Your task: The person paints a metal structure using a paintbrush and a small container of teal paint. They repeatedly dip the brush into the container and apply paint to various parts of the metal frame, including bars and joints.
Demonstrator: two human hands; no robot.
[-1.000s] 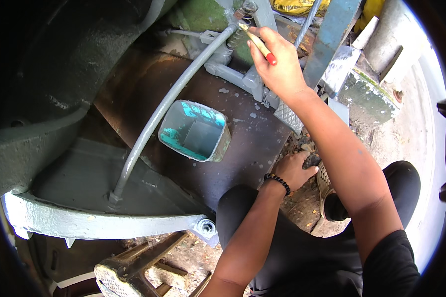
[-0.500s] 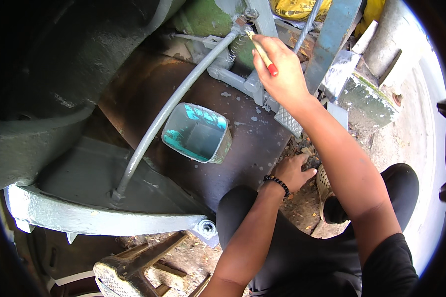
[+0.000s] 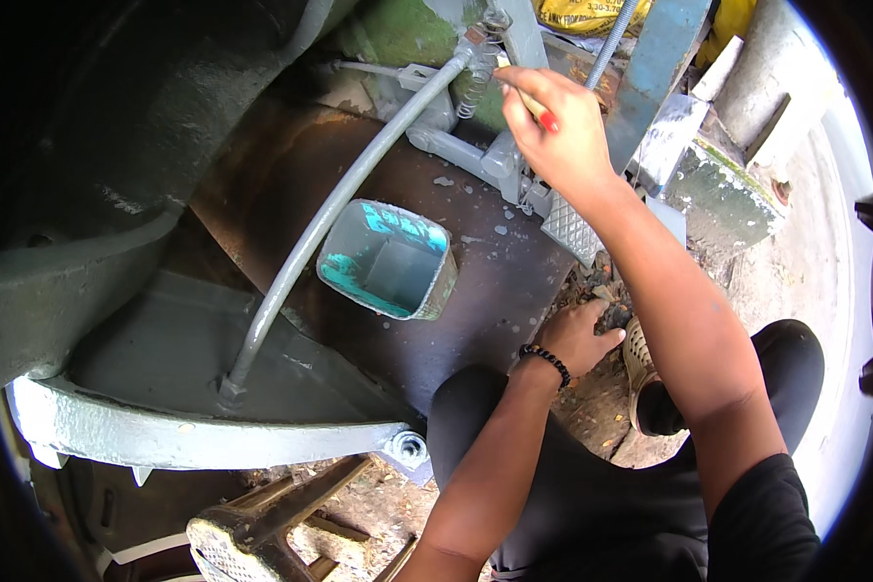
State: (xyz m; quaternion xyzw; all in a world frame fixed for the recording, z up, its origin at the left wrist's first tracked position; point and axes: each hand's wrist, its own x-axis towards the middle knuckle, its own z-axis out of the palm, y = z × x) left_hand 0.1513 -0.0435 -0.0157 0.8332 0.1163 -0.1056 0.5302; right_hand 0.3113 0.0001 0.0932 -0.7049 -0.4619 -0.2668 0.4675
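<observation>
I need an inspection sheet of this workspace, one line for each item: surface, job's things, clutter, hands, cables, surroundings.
Surface: dark metal plate, rusty toward the top, with pale paint spots.
Job's things: paintbrush with red-tipped handle at the grey fittings beside a spring; square tub with turquoise-smeared walls standing on the plate; grey curved pipe running past the tub.
Clutter: chequered pedal pad; dry leaves and dirt at the plate's edge.
Hands: right hand grips the brush; left hand, with beaded bracelet, rests on the ground at the plate's edge.
Cables: nothing seen.
Surroundings: grey painted machine frame, concrete blocks, yellow sack.
</observation>
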